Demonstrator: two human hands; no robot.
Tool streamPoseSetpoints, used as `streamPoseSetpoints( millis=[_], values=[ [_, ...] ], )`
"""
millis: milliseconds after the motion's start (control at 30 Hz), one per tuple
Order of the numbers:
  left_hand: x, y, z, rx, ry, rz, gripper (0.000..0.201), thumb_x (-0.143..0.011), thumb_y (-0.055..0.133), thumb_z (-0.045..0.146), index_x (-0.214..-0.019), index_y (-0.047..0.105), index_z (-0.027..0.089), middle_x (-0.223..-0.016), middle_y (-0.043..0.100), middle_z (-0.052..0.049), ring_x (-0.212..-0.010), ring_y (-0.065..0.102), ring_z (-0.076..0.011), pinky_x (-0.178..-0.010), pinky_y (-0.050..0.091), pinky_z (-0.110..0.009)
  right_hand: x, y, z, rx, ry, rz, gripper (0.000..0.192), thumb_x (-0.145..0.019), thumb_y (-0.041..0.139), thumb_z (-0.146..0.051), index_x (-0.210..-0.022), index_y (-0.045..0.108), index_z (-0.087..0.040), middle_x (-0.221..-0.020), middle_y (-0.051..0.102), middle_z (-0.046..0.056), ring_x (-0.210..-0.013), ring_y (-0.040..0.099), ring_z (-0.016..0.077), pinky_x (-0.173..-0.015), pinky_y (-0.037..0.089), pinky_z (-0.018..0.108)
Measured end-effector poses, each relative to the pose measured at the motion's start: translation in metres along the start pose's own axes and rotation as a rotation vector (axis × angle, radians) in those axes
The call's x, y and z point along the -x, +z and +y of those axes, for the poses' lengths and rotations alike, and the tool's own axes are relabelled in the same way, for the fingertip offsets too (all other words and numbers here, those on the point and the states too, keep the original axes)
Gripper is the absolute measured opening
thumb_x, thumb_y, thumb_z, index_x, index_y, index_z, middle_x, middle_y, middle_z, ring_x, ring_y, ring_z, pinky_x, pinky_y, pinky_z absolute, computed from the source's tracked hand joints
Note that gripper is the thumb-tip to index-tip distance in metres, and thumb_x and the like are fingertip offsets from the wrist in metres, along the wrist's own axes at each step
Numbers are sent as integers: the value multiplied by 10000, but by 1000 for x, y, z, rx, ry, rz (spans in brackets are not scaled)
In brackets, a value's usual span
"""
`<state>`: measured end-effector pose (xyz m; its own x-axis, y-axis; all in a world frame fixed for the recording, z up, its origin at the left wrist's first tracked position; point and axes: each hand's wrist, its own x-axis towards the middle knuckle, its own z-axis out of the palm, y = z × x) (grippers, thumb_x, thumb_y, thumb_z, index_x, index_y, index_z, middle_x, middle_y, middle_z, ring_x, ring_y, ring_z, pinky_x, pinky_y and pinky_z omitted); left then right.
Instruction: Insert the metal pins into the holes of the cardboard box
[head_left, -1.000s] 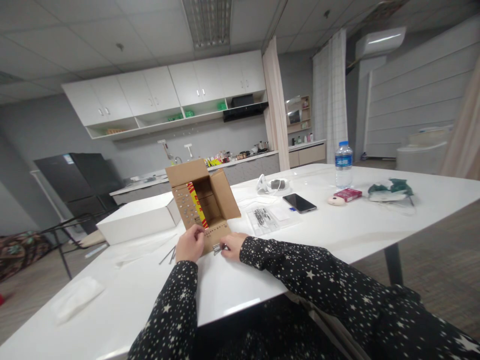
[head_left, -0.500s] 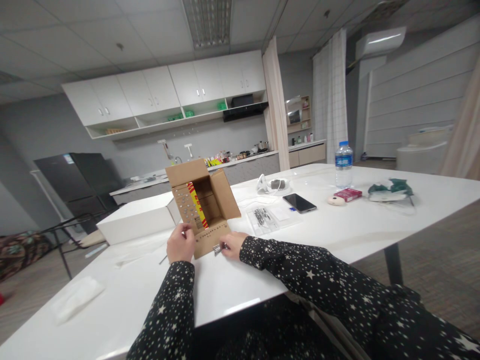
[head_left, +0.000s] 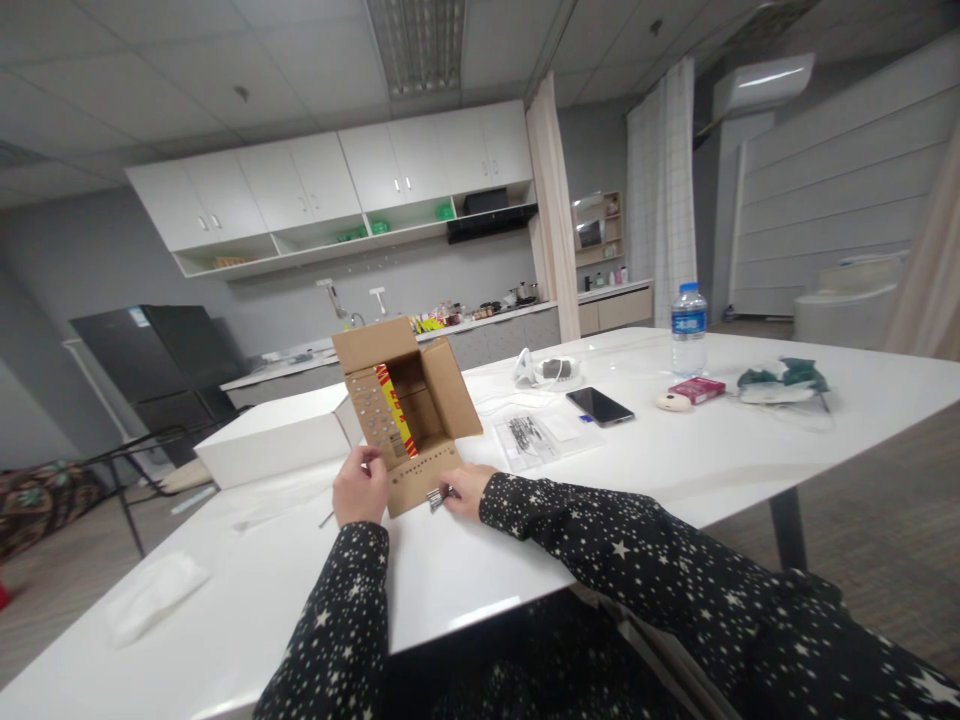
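Left hand has drawn sideways off the front flap of an open cardboard box, and now sits at that flap's left edge with its fingers curled. I cannot tell whether it grips anything. A second ago it covered part of the flap; now a row of small dark marks lies uncovered, so that surface is free to work on. From here I cannot make out whether they are holes or fastener heads.

The right hand has stayed put, its fingertips closed on a small bunch of silvery metal pieces at the flap's near edge.

The box stands on the white desk, opening toward the person, with yellow-and-red tape down one panel. A thin rod's tip pokes out left of the left hand. Beyond the right hand lie a clear bag of dark pieces and a phone.
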<state>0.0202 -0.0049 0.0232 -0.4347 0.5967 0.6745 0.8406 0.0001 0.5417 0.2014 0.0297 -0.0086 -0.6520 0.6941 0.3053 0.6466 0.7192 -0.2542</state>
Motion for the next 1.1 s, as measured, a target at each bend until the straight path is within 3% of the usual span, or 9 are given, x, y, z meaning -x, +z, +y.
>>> streamPoseSetpoints(
  millis=[567,1100],
  values=[
    [0,0,0,2,9,-22,174,-747,453,229,-841,599,228,-790,662,-12,-648,563,-144,-633,402,-261,-2,0,1,-8,4,-13,167,-774,518,-255,-877,648,-235,-880,684,33,-836,628,198,-624,415,270],
    [0,2,-1,14,40,-56,179,-739,449,220,-842,595,222,-787,658,-5,-622,557,-132,-638,407,-250,-3,3,-2,5,4,16,112,-741,538,-219,-830,604,-204,-898,674,38,-858,605,191,-698,413,283]
  ],
)
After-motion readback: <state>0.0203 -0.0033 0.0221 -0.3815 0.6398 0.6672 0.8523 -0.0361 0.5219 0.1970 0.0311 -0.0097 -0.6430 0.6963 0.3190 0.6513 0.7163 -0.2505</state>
